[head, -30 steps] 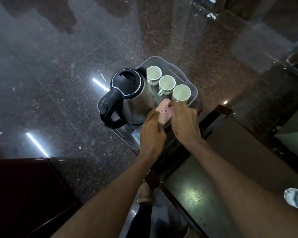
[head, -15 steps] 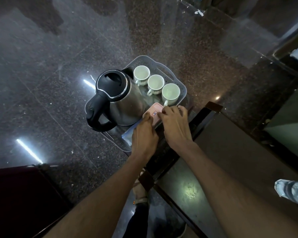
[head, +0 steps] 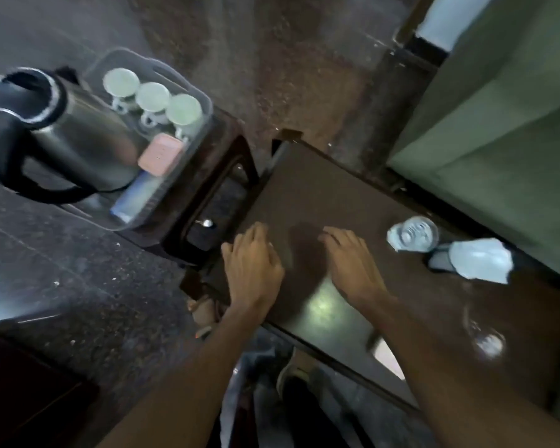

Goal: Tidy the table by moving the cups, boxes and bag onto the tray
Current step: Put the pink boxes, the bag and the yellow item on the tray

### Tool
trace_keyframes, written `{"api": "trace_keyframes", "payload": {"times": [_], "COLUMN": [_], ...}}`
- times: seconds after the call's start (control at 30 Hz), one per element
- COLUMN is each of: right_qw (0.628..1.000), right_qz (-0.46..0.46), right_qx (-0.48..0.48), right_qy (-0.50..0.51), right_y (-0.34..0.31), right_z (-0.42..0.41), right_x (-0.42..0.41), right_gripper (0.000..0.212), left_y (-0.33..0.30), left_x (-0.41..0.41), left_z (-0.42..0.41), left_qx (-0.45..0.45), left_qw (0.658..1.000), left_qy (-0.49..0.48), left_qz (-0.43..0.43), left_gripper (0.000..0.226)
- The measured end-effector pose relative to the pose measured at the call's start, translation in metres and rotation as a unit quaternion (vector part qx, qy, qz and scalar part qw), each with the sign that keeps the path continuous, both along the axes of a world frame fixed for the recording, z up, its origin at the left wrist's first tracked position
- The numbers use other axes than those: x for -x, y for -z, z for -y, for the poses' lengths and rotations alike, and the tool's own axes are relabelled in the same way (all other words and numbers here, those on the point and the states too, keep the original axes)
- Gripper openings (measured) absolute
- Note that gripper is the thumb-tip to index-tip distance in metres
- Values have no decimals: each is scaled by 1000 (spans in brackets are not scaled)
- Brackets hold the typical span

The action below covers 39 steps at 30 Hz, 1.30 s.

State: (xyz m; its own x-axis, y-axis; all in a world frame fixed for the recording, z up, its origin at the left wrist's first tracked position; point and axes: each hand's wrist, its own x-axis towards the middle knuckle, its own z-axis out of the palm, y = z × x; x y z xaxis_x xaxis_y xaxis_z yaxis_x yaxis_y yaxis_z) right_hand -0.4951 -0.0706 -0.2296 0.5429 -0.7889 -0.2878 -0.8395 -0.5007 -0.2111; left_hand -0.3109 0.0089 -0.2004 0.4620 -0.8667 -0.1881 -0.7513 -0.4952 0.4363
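The clear plastic tray sits at the upper left on a small dark stand. It holds three white cups in a row, a pink box, a blue box and a steel kettle. My left hand and my right hand hover over the dark wooden table, well to the right of and below the tray. Both hands hold nothing and their fingers are loosely spread. The whole view is motion-blurred.
A clear water bottle and a crumpled white bag or wrapper lie at the table's right side. A glass stands near the right forearm. A green sofa fills the upper right. Dark stone floor lies at left.
Both hands have let go of the pink box on the tray and pulled back over the wooden table. The camera has swung right, bringing the bottle and wrapper into view.
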Motion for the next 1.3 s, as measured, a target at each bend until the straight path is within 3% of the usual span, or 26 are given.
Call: {"api": "trace_keyframes", "payload": {"times": [0.23,0.37,0.53,0.63,0.77,0.87,1.0,1.17,1.3], "right_qw": [982,965,949,932,891,872,854,882,915], "right_qz": [-112,-120,-69,-33,-5,11,76,155,235], "right_qx": [-109,-159,-188,-209,-214,-218,-191,-187,-138], "right_qy": [105,170,244,296,401,438,478,403,297], "right_y": [10,24,40,45,49,49,38,1,-39], "right_z": [-69,-104,-135,-140,-146,-142,-108,-31,34], "right_x": [194,234,244,242,242,235,191,85,-47], "right_gripper": [65,67,72,71,49,45,46,53,53], "left_y": [31,50,67,69,69,68,60,25,-9], "left_x": [168,217,257,276,292,292,269,190,86], "left_z": [-49,-77,-100,-102,-93,-82,-66,-13,35], "left_qx": [-219,-298,-336,-317,-283,-270,-246,-85,90], "left_qw": [961,935,908,907,918,915,902,871,863], "left_qy": [125,112,48,15,14,0,-107,-306,-365], "left_qz": [-114,-155,-245,-277,-278,-299,-339,-374,-338], "left_gripper": [64,74,64,49,45,35,34,20,27]}}
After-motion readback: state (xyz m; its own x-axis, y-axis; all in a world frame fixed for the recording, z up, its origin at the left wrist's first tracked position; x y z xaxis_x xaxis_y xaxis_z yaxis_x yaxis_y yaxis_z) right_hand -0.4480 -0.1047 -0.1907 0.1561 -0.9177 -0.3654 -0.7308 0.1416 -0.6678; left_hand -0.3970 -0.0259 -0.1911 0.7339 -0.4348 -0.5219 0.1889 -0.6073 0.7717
